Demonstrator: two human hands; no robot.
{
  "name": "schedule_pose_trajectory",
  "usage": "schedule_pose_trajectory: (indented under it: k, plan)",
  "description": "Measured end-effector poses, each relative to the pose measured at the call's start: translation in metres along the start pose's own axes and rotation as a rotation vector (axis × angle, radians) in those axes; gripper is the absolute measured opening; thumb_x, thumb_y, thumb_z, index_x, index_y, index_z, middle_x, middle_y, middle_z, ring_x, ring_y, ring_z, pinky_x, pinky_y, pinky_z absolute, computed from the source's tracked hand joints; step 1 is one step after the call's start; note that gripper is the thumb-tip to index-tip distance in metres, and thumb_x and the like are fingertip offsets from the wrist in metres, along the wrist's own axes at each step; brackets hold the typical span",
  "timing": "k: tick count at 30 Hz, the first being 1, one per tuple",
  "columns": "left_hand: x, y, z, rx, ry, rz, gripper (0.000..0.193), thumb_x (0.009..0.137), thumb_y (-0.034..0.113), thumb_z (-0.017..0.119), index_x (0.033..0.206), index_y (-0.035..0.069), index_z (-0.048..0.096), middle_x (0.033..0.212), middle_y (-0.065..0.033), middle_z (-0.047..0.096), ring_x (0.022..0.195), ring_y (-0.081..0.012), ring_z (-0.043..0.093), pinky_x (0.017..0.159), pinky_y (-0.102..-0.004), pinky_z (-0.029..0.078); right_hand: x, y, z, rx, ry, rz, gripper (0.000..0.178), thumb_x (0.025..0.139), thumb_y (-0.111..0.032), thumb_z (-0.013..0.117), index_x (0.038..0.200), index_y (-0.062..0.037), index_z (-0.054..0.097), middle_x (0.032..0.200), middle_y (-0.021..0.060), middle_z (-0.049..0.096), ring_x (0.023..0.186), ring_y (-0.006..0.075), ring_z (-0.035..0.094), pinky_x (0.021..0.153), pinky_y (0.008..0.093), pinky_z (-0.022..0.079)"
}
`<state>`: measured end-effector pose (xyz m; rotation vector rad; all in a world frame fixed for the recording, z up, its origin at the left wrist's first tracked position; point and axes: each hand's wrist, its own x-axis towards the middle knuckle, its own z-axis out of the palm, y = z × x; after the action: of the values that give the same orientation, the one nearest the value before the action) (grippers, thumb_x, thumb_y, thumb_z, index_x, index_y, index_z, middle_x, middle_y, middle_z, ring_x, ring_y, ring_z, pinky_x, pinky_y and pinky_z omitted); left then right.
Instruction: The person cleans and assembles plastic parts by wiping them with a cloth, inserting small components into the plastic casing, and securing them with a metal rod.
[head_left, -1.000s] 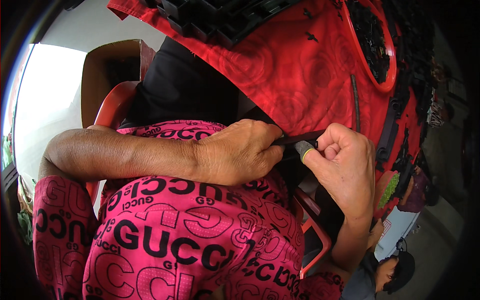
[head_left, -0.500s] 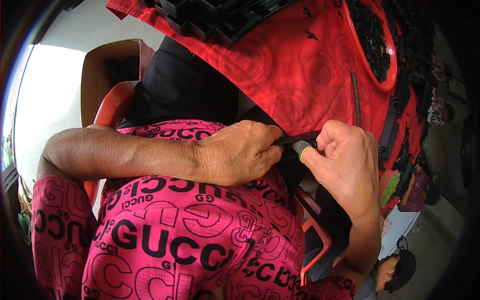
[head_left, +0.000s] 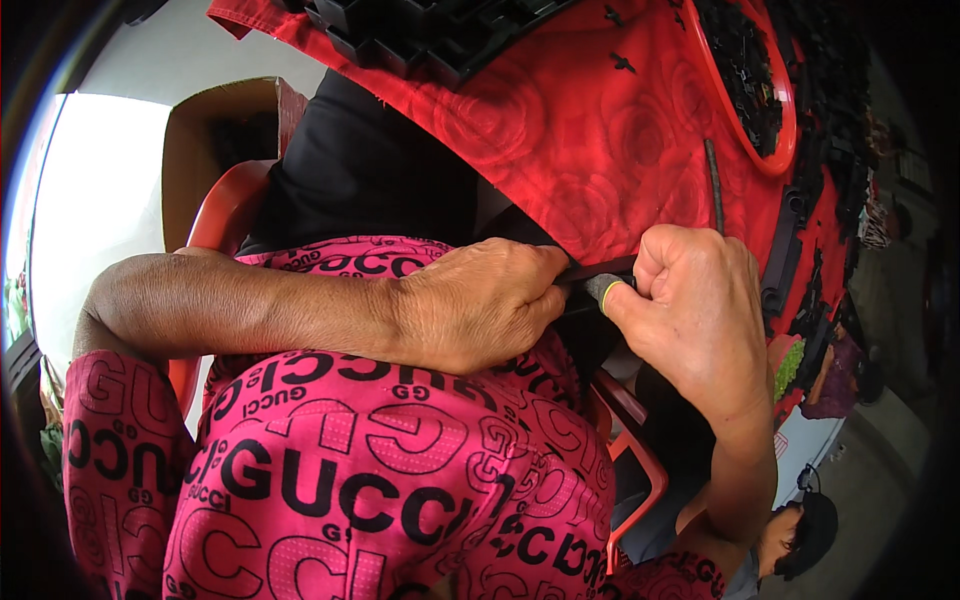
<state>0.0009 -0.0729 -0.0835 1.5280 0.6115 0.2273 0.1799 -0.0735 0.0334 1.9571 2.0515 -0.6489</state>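
L hand (head_left: 490,305) comes in from the person's left, forearm across the belly, palm down, thumb & forefinger pinching one end of a dark strip (head_left: 603,269). Strip sits btwn the two hands, approx. level, just off the near edge of the red cloth (head_left: 600,150), over the lap. R hand (head_left: 700,315) is at the strip's other end: fingers curled into the palm, thumb pointing L w/ a grey thumb cover (head_left: 597,287), yellow at its rim. Tips there are dark & small in view, so can't tell if R hand really pinches the strip or only rests against it.

On the cloth, above R hand, lies a thin dark rod (head_left: 714,185), lengthwise. Further off, a red basket (head_left: 776,164) w/ small black parts (head_left: 745,80) in it; a couple of loose black bits (head_left: 622,62) lie L of it. Top ctr., a stack of black plastic pieces (head_left: 430,35) stands on the cloth. More black pieces, incl. a long bar (head_left: 783,250), on the R side of the cloth.

Person wears a pink shirt (head_left: 330,480) w/ black print, black trousers (head_left: 370,160), & sits in a red chair (head_left: 228,205); brown box (head_left: 215,125) beyond it, L. Another person (head_left: 808,535) w/ dark hair, partly visible, lower R.
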Motion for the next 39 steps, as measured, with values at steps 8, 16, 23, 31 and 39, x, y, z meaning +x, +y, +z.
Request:
schedule_pose_trajectory:
  k: [8,16,23,31,39]
  plan:
    - [-0.001,0.006,-0.003,-0.006,-0.012,-0.045,0.027,0.100,0.017,0.050,0.095,-0.009,0.055,0.078,-0.0302,0.064,0.084,-0.0486,0.068,0.078,-0.0550,0.054,-0.008,-0.003,0.011,-0.054,0.131,-0.049,0.027,0.072,-0.011,0.078,0.063,-0.0009,0.054,0.058,0.0176,0.056,0.054,0.0375,0.061,0.054,0.0493,0.044]
    - [-0.004,0.004,0.000,0.038,0.010,-0.004,0.027,0.100,0.017,0.050,0.097,-0.009,0.054,0.076,-0.0298,0.064,0.081,-0.0488,0.068,0.074,-0.0554,0.054,-0.003,0.000,0.004,0.064,0.005,0.048,0.031,0.072,-0.011,0.079,0.062,-0.0007,0.052,0.055,0.0163,0.054,0.051,0.0364,0.059,0.053,0.0491,0.042]
    - [-0.003,0.007,-0.001,0.014,-0.006,-0.008,0.027,0.101,0.018,0.051,0.096,-0.009,0.055,0.075,-0.0295,0.064,0.082,-0.0491,0.068,0.075,-0.0552,0.054,-0.008,-0.002,0.005,0.042,0.049,0.019,0.031,0.072,-0.011,0.078,0.061,-0.0017,0.050,0.055,0.0160,0.053,0.051,0.0363,0.058,0.053,0.0487,0.041]
    - [-0.001,-0.002,0.001,0.050,0.011,0.029,0.030,0.097,0.012,0.049,0.119,-0.009,0.052,0.072,-0.0270,0.062,0.074,-0.0476,0.067,0.068,-0.0546,0.052,0.000,-0.001,0.004,-0.009,0.042,-0.065,0.028,0.072,-0.011,0.078,0.063,-0.0015,0.053,0.057,0.0163,0.056,0.054,0.0374,0.061,0.054,0.0500,0.044]
    - [-0.001,-0.003,0.006,0.077,0.058,0.018,0.028,0.097,0.011,0.051,0.116,-0.009,0.053,0.076,-0.0317,0.063,0.079,-0.0506,0.066,0.069,-0.0560,0.052,-0.012,-0.019,0.009,-0.186,0.087,-0.056,0.023,0.075,-0.012,0.080,0.070,-0.0016,0.061,0.064,0.0196,0.064,0.066,0.0421,0.068,0.063,0.0509,0.054]
